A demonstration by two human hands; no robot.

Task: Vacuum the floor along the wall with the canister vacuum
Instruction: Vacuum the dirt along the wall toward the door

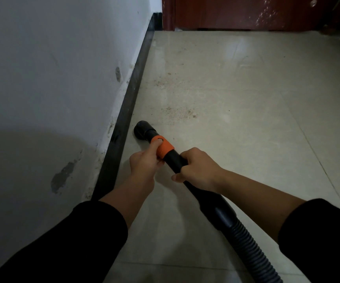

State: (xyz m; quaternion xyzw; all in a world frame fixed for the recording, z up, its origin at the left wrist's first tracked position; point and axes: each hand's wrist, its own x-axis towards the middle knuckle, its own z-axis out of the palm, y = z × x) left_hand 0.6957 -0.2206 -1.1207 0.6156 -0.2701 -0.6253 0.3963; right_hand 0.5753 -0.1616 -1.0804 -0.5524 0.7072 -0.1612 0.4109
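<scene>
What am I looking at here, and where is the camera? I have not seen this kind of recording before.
There is no robot: the one picture comes from a camera worn on a person's head, looking down at their two bare hands. The left hand grips the orange collar of a vacuum's black tube; the right hand grips the tube just behind it. The round nozzle is down by the tiled floor, close to the black baseboard under the white wall. A ribbed hose runs back to the lower right; the canister is out of view. Specks of grit lie ahead of the nozzle, and a red-brown door stands at the far end.
</scene>
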